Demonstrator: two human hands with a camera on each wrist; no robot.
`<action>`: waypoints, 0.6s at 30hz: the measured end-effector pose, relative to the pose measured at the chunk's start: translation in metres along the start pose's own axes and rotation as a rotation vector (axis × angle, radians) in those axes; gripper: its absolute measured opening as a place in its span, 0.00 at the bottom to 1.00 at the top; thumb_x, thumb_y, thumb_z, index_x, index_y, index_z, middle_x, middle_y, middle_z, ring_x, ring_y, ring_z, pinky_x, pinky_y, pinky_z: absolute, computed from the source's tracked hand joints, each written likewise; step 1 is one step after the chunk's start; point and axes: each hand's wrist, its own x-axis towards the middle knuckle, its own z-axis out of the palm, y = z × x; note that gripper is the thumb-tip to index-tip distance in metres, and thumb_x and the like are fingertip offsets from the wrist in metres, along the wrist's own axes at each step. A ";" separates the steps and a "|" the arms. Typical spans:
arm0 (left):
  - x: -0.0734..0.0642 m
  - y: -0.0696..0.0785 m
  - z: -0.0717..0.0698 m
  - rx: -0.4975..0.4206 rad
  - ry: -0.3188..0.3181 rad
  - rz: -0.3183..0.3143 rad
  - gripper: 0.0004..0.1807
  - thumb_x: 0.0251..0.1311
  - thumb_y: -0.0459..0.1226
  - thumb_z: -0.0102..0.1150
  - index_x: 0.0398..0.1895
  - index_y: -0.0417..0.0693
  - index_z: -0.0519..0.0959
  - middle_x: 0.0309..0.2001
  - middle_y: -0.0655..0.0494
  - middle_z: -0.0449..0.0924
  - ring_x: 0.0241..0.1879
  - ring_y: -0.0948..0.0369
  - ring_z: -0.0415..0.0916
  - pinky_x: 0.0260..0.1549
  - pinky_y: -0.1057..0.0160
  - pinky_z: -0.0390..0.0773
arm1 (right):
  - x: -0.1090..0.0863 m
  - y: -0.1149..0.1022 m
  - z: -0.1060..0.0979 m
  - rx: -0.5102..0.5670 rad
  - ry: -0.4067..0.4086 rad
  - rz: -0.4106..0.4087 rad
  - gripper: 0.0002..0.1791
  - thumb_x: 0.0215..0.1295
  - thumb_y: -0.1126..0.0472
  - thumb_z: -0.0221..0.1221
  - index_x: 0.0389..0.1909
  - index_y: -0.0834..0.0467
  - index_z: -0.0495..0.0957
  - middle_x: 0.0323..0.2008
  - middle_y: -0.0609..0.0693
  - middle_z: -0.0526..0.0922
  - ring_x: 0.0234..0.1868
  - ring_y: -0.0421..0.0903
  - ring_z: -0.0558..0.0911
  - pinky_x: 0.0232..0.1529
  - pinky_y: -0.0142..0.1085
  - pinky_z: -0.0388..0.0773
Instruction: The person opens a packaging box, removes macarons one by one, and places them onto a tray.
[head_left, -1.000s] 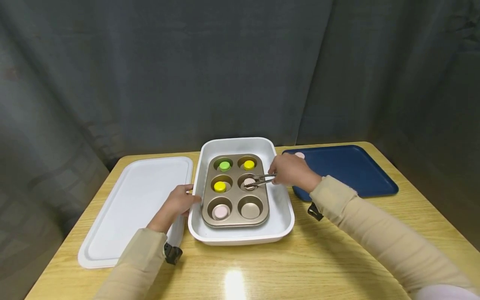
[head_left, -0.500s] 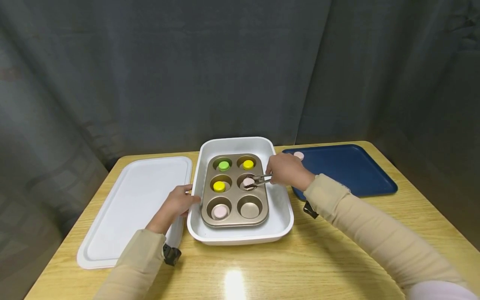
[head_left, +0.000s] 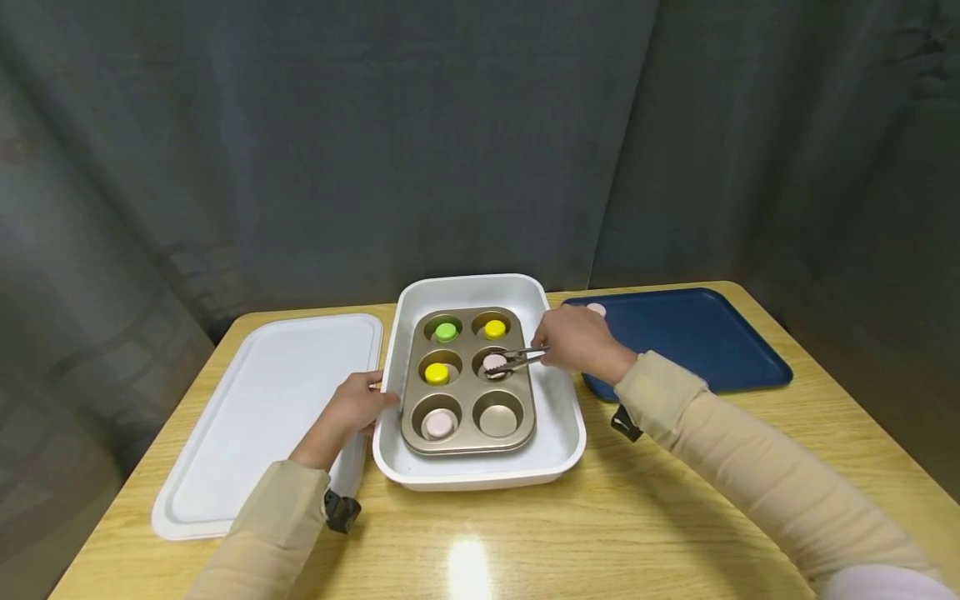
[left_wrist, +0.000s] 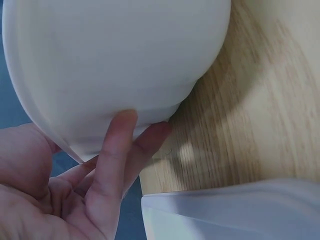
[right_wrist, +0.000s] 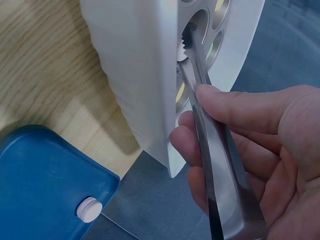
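A bronze muffin pan (head_left: 467,393) sits inside a deep white tub (head_left: 564,454). My left hand (head_left: 358,406) grips the tub's left rim, thumb over the edge and fingers against the outer wall (left_wrist: 120,55). In my right hand (head_left: 577,337) are metal tongs (right_wrist: 217,165), whose toothed tips reach into the middle right cup, around a pale pink macaron (head_left: 493,362). Another pink macaron (head_left: 438,424) lies in the near left cup. The middle left cup has a yellow macaron (head_left: 437,374). At the back are a green macaron (head_left: 446,332) and a yellow one (head_left: 495,330).
To the right lies a dark blue tray (head_left: 690,342) with one pink macaron (right_wrist: 89,209) at its far left corner. A white tray (head_left: 277,408) lies left of the tub. The wooden table (head_left: 585,533) ends at a dark curtain (head_left: 450,150) behind.
The head view has shifted slightly. Both hands keep their places, and the tongs' tips stay at the pink macaron in the middle right cup.
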 end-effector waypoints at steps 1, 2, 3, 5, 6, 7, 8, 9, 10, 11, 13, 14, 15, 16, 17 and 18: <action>0.000 0.000 0.000 -0.001 0.001 0.001 0.27 0.63 0.28 0.54 0.66 0.27 0.69 0.46 0.30 0.83 0.36 0.48 0.86 0.32 0.53 0.88 | -0.001 0.000 0.000 0.003 0.006 -0.001 0.11 0.54 0.64 0.73 0.40 0.56 0.91 0.38 0.51 0.90 0.37 0.51 0.84 0.28 0.42 0.78; 0.000 0.000 0.001 -0.002 0.001 0.001 0.27 0.63 0.28 0.53 0.66 0.27 0.69 0.46 0.29 0.83 0.36 0.47 0.86 0.32 0.53 0.88 | -0.001 0.001 0.001 0.006 0.013 -0.002 0.11 0.54 0.65 0.73 0.40 0.56 0.91 0.38 0.51 0.90 0.36 0.51 0.83 0.27 0.42 0.78; -0.001 0.000 0.001 0.000 0.002 0.000 0.27 0.63 0.28 0.53 0.66 0.27 0.70 0.46 0.29 0.83 0.36 0.47 0.86 0.32 0.53 0.88 | -0.002 0.001 0.001 0.013 0.017 -0.002 0.11 0.54 0.65 0.73 0.40 0.56 0.91 0.38 0.51 0.90 0.36 0.51 0.83 0.27 0.41 0.78; -0.001 0.000 0.001 0.004 0.004 -0.002 0.27 0.63 0.28 0.53 0.66 0.27 0.70 0.46 0.30 0.83 0.37 0.48 0.86 0.33 0.53 0.88 | -0.004 0.002 0.002 0.023 0.028 -0.007 0.11 0.54 0.65 0.73 0.40 0.56 0.91 0.38 0.52 0.90 0.35 0.51 0.84 0.26 0.41 0.78; -0.001 0.000 0.001 0.006 0.005 -0.003 0.27 0.63 0.29 0.54 0.66 0.28 0.70 0.46 0.30 0.83 0.37 0.48 0.86 0.33 0.53 0.88 | -0.004 0.003 0.003 0.027 0.033 -0.010 0.11 0.54 0.65 0.74 0.40 0.56 0.91 0.38 0.52 0.90 0.35 0.51 0.84 0.27 0.41 0.78; -0.001 0.000 0.001 0.007 0.006 -0.004 0.27 0.63 0.29 0.54 0.66 0.28 0.70 0.46 0.30 0.83 0.37 0.48 0.86 0.33 0.53 0.88 | -0.005 0.003 0.003 0.027 0.039 -0.010 0.11 0.55 0.64 0.74 0.41 0.56 0.91 0.37 0.52 0.90 0.34 0.51 0.84 0.28 0.41 0.77; -0.001 0.000 0.001 0.009 0.008 -0.004 0.27 0.63 0.29 0.54 0.66 0.28 0.70 0.46 0.31 0.83 0.36 0.49 0.86 0.33 0.54 0.88 | -0.006 0.004 0.003 0.029 0.043 -0.008 0.11 0.55 0.64 0.74 0.41 0.56 0.91 0.37 0.52 0.90 0.34 0.51 0.84 0.29 0.41 0.76; -0.001 0.000 0.001 0.011 0.009 -0.003 0.27 0.63 0.29 0.54 0.65 0.28 0.70 0.46 0.31 0.83 0.36 0.49 0.86 0.33 0.54 0.88 | -0.007 0.004 0.003 0.028 0.050 -0.008 0.11 0.56 0.63 0.74 0.42 0.56 0.91 0.38 0.52 0.90 0.34 0.51 0.85 0.31 0.42 0.76; -0.001 0.000 0.002 0.010 0.011 -0.002 0.27 0.63 0.29 0.54 0.65 0.28 0.70 0.46 0.31 0.83 0.36 0.50 0.86 0.33 0.54 0.88 | -0.008 0.005 0.003 0.026 0.058 -0.009 0.12 0.56 0.63 0.74 0.42 0.56 0.91 0.38 0.52 0.90 0.35 0.51 0.85 0.32 0.43 0.76; -0.001 0.000 0.002 0.011 0.011 0.000 0.26 0.63 0.29 0.54 0.65 0.28 0.71 0.46 0.32 0.83 0.36 0.50 0.86 0.33 0.54 0.88 | -0.009 0.006 0.003 0.027 0.066 -0.009 0.12 0.56 0.63 0.73 0.43 0.56 0.91 0.38 0.52 0.90 0.35 0.51 0.85 0.33 0.43 0.76; 0.000 -0.001 0.002 0.010 0.012 0.002 0.26 0.62 0.29 0.54 0.65 0.28 0.71 0.46 0.32 0.83 0.36 0.51 0.86 0.32 0.54 0.88 | -0.011 0.007 0.001 0.033 0.085 -0.010 0.12 0.57 0.63 0.73 0.44 0.56 0.90 0.40 0.52 0.90 0.36 0.52 0.85 0.34 0.44 0.77; 0.000 -0.001 0.002 0.010 0.013 0.004 0.26 0.62 0.29 0.54 0.65 0.28 0.71 0.46 0.32 0.83 0.36 0.50 0.86 0.32 0.54 0.88 | -0.011 0.008 0.000 0.041 0.093 -0.010 0.13 0.58 0.63 0.73 0.45 0.56 0.90 0.40 0.52 0.90 0.37 0.52 0.85 0.33 0.44 0.78; 0.000 -0.001 0.002 0.009 0.012 0.005 0.26 0.62 0.29 0.54 0.65 0.28 0.71 0.46 0.32 0.83 0.36 0.50 0.86 0.32 0.54 0.88 | -0.012 0.009 -0.001 0.047 0.102 -0.011 0.13 0.58 0.63 0.73 0.45 0.56 0.90 0.41 0.53 0.90 0.37 0.52 0.86 0.31 0.44 0.79; 0.000 -0.001 0.002 0.008 0.012 0.005 0.26 0.62 0.29 0.54 0.65 0.28 0.71 0.46 0.32 0.83 0.36 0.50 0.86 0.32 0.54 0.88 | -0.013 0.010 -0.002 0.058 0.109 -0.009 0.13 0.59 0.64 0.72 0.46 0.56 0.90 0.41 0.53 0.90 0.36 0.52 0.86 0.29 0.44 0.79; 0.000 -0.001 0.001 0.009 0.012 0.005 0.26 0.62 0.29 0.54 0.65 0.28 0.71 0.46 0.32 0.83 0.36 0.50 0.86 0.32 0.54 0.88 | -0.014 0.012 -0.003 0.067 0.117 -0.006 0.13 0.59 0.64 0.72 0.47 0.56 0.90 0.42 0.53 0.90 0.35 0.52 0.85 0.27 0.43 0.79; 0.000 -0.002 0.001 0.010 0.013 0.003 0.27 0.62 0.29 0.54 0.65 0.28 0.71 0.46 0.32 0.83 0.36 0.50 0.86 0.32 0.54 0.88 | -0.014 0.013 -0.004 0.079 0.123 -0.001 0.13 0.59 0.64 0.72 0.47 0.56 0.90 0.42 0.54 0.90 0.34 0.51 0.85 0.26 0.42 0.78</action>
